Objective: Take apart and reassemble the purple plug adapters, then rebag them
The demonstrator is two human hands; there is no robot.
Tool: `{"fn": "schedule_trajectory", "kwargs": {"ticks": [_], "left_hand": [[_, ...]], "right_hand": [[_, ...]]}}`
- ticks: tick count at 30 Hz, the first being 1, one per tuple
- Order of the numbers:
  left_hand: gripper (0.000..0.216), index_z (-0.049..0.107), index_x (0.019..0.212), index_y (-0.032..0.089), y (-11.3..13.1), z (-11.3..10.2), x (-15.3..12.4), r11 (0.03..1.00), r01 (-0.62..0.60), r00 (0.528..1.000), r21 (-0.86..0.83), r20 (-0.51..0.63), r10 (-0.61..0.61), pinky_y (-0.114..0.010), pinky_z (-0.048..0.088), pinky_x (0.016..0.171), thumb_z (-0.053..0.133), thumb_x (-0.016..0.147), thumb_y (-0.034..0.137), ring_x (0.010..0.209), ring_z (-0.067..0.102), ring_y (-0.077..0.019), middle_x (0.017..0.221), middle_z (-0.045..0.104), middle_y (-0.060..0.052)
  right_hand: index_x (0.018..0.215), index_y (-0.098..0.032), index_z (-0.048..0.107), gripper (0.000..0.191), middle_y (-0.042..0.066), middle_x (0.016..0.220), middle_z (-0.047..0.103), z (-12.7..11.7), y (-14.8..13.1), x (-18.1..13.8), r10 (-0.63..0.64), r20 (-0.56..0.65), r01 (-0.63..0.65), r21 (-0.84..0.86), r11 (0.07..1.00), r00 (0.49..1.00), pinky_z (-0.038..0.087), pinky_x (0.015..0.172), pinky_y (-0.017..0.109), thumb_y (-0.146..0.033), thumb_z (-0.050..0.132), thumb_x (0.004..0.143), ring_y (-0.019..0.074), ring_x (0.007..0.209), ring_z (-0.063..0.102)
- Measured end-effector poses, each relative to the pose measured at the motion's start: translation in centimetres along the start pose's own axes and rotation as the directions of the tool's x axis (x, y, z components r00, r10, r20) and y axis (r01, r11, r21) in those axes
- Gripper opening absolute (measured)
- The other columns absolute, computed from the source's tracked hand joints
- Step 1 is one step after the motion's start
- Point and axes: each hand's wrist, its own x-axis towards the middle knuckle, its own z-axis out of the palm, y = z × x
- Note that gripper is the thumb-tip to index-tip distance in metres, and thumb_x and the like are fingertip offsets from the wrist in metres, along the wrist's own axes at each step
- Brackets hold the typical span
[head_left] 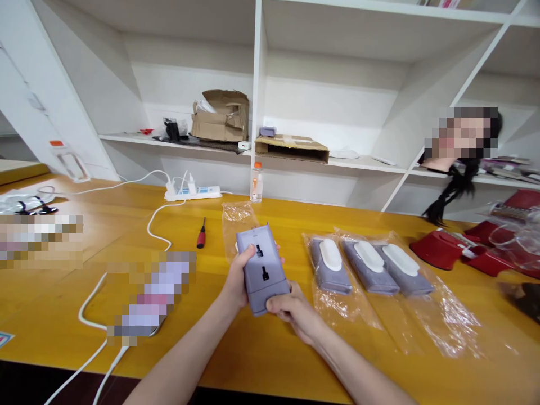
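A lavender plastic box [264, 264] with two black key-shaped slots on its face is gripped by both hands above the table. My left hand [240, 275] wraps around its left side, thumb on the face beside the upper slot. My right hand [295, 310] clasps the lower right corner, its thumb pressing on the lower section below a seam line. Behind the box lies a clear plastic bag [238, 216]. To the right, several similar lavender boxes with white oval parts lie in clear bags, the nearest bagged box [331, 278] closest to my right hand.
A red-handled screwdriver [201, 236], a blurred-out phone-like slab [154, 298] and white cables lie left. A power strip [198, 193] and orange-capped bottle [256, 184] stand at the back. Red holders [439, 248] and a dark-haired mannequin head [459, 138] are right. Shelves hold cardboard boxes [223, 118].
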Motion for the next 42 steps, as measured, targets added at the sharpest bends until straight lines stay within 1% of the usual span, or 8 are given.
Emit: {"fn": "schedule_trajectory", "kwargs": {"ticks": [7, 13, 16, 20, 23, 28, 33, 42], "left_hand": [[0.048, 0.06, 0.101, 0.009, 0.5, 0.0, 0.2, 0.999, 0.031, 0.999, 0.035, -0.027, -0.03, -0.036, 0.051, 0.064, 0.056, 0.071, 0.046, 0.076, 0.065, -0.0273, 0.094, 0.068, -0.016], [0.048, 0.057, 0.106, 0.01, 0.2, 0.0, 0.2, 0.973, -0.197, 0.98, 0.119, 0.018, 0.196, -0.037, 0.052, 0.061, 0.063, 0.067, 0.038, 0.083, 0.064, -0.0314, 0.105, 0.065, -0.017], [0.047, 0.056, 0.107, 0.01, 0.0, -0.3, 0.4, 0.975, -0.192, 0.981, 0.108, 0.045, 0.188, -0.041, 0.052, 0.065, 0.06, 0.07, 0.038, 0.087, 0.063, -0.033, 0.109, 0.062, -0.018], [0.048, 0.055, 0.113, 0.012, 0.1, -0.6, 0.6, 0.977, -0.197, 0.979, 0.083, 0.074, 0.191, -0.04, 0.052, 0.069, 0.059, 0.072, 0.036, 0.093, 0.062, -0.032, 0.114, 0.06, -0.016], [0.053, 0.055, 0.114, 0.01, 0.3, -0.7, 0.6, 0.977, -0.198, 0.979, 0.085, 0.061, 0.193, -0.039, 0.051, 0.069, 0.06, 0.07, 0.039, 0.086, 0.064, -0.0306, 0.106, 0.064, -0.018], [0.056, 0.055, 0.114, 0.011, 0.0, -0.6, 0.5, 0.969, -0.227, 0.973, 0.102, 0.061, 0.222, -0.039, 0.051, 0.069, 0.062, 0.067, 0.04, 0.083, 0.064, -0.03, 0.104, 0.065, -0.017], [0.05, 0.055, 0.113, 0.012, -0.9, -0.7, 0.5, 0.953, -0.282, 0.958, 0.112, 0.091, 0.272, -0.038, 0.051, 0.067, 0.06, 0.069, 0.036, 0.092, 0.062, -0.0318, 0.106, 0.064, -0.016], [0.047, 0.059, 0.105, 0.009, -1.4, -0.4, 0.4, 0.965, -0.246, 0.969, 0.088, 0.03, 0.244, -0.035, 0.05, 0.065, 0.056, 0.071, 0.041, 0.085, 0.064, -0.0295, 0.096, 0.067, -0.016]], "right_hand": [[0.054, -0.016, 0.043, 0.022, -0.009, 0.044, 0.035, 0.0, 1.0, 0.3, -0.021, 0.045, 0.019, 0.048, 0.999, 0.999, 0.007, 0.04, 0.022, -0.015, 0.065, 0.052, 0.0024, 0.04, 0.018], [0.064, -0.016, 0.049, 0.028, -0.009, 0.047, 0.041, -0.5, 0.9, 0.6, -0.035, 0.11, 0.032, 0.032, 0.999, 0.993, 0.008, 0.039, 0.021, -0.017, 0.072, 0.049, 0.0016, 0.04, 0.02], [0.072, -0.016, 0.05, 0.032, -0.009, 0.049, 0.044, -0.8, 0.7, 0.8, -0.019, 0.144, 0.022, -0.015, 1.0, 0.989, 0.009, 0.036, 0.02, -0.025, 0.075, 0.054, 0.0012, 0.037, 0.021], [0.084, -0.015, 0.052, 0.042, -0.005, 0.056, 0.054, -1.1, 0.2, 0.9, -0.017, 0.174, 0.029, -0.065, 0.997, 0.985, 0.018, 0.036, 0.019, -0.034, 0.076, 0.054, 0.0036, 0.036, 0.037], [0.087, -0.015, 0.054, 0.044, -0.002, 0.064, 0.061, -1.4, -0.2, 0.9, 0.002, 0.166, 0.014, -0.094, 0.995, 0.986, 0.027, 0.042, 0.019, -0.032, 0.077, 0.054, 0.0073, 0.044, 0.052], [0.086, -0.015, 0.057, 0.039, -0.001, 0.066, 0.064, -1.8, -0.7, 0.8, 0.037, 0.158, -0.014, -0.143, 0.99, 0.987, 0.033, 0.047, 0.019, -0.026, 0.075, 0.054, 0.0103, 0.052, 0.058], [0.086, -0.015, 0.056, 0.041, 0.0, 0.065, 0.065, -1.8, -0.2, 0.9, 0.048, 0.135, -0.026, -0.16, 0.987, 0.99, 0.03, 0.042, 0.019, -0.023, 0.076, 0.052, 0.0096, 0.046, 0.055], [0.062, -0.014, 0.055, 0.017, -0.005, 0.05, 0.051, -1.0, -0.3, 0.8, -0.012, 0.082, 0.017, -0.068, 0.998, 0.997, 0.015, 0.038, 0.02, -0.013, 0.068, 0.052, 0.004, 0.041, 0.033]]}}
